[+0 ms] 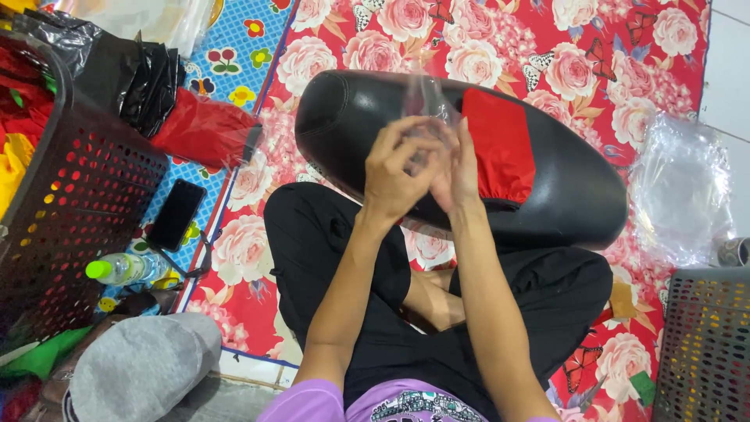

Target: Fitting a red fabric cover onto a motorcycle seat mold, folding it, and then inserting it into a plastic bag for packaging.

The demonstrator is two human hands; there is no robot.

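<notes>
Seat: black padded seat point(562, 187) is laid across the lap, on the floral mat point(594, 70); a red cloth cover point(500, 144) is wrapped around its middle
Hands: left hand point(398, 168) and right hand point(461, 168) are raised together just above the seat, over the near edge of the red cloth cover; they are pressed against each other
Film: thin clear plastic film point(426, 98) is pinched between the fingers of both hands and stands up above them, in front of the seat
Grip: both sets of fingers are closed together on the film; left thumb and fingers are curled over it, right palm is turned inward against them
Legs: black trousers point(344, 234) are seen crossed under the seat
Beside the seat, right: crumpled clear plastic bags point(680, 187) are heaped near its pointed end; a grey perforated basket point(707, 344) is set below them
Beside the seat, left: a folded red cover point(203, 129) and black plastic point(133, 78) are laid well apart from it; a dark perforated basket point(78, 211) of coloured cloth is stood farther left; a black phone point(177, 213) and a clear bottle with a green cap point(125, 268) are laid just beside that basket
</notes>
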